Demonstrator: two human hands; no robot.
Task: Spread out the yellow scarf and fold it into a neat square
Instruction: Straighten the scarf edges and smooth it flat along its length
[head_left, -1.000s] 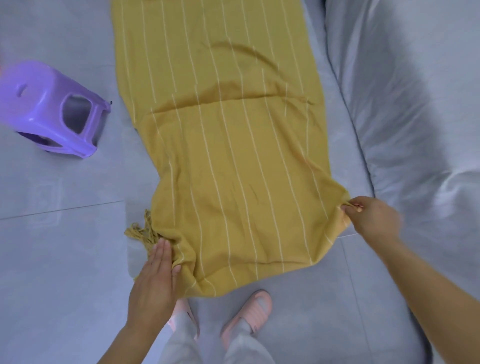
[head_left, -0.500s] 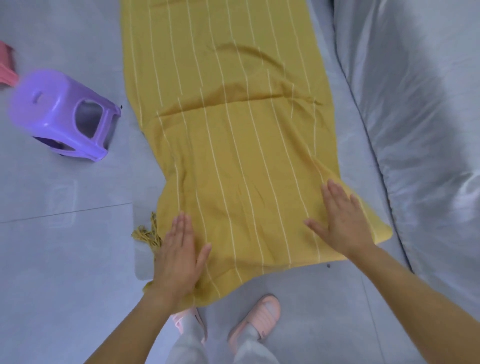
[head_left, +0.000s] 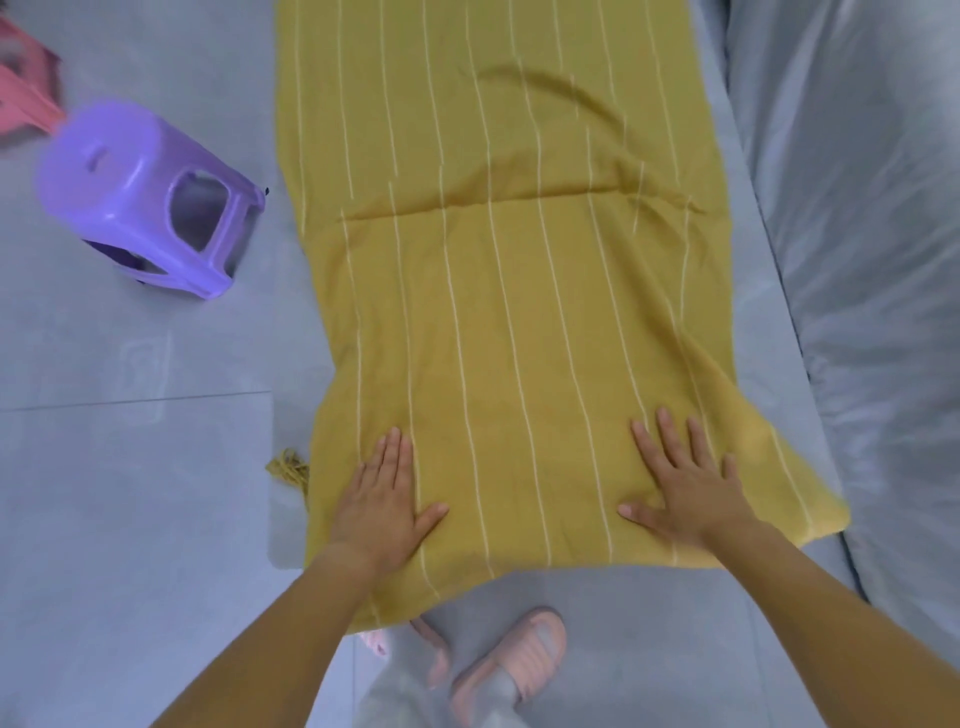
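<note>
The yellow scarf (head_left: 509, 291) with thin white stripes lies lengthwise on the grey floor, running from my feet to the top of the view. A crosswise crease crosses it near the middle, and wrinkles show above that. A tuft of fringe (head_left: 288, 467) sticks out at its near left corner. My left hand (head_left: 382, 501) rests flat on the near left part of the cloth, fingers straight. Flat on the near right part lies my right hand (head_left: 685, 486), fingers spread.
A purple plastic stool (head_left: 145, 200) lies tipped on the floor left of the scarf, with a pink stool (head_left: 23, 101) behind it. A grey covered bed or sofa (head_left: 862, 260) runs along the right side. My feet in pink slippers (head_left: 519, 660) stand at the scarf's near edge.
My right hand let go of the near right corner and moved onto the cloth. My left hand slid from the fringe corner onto the cloth. Both now press flat, and the near end lies wider.
</note>
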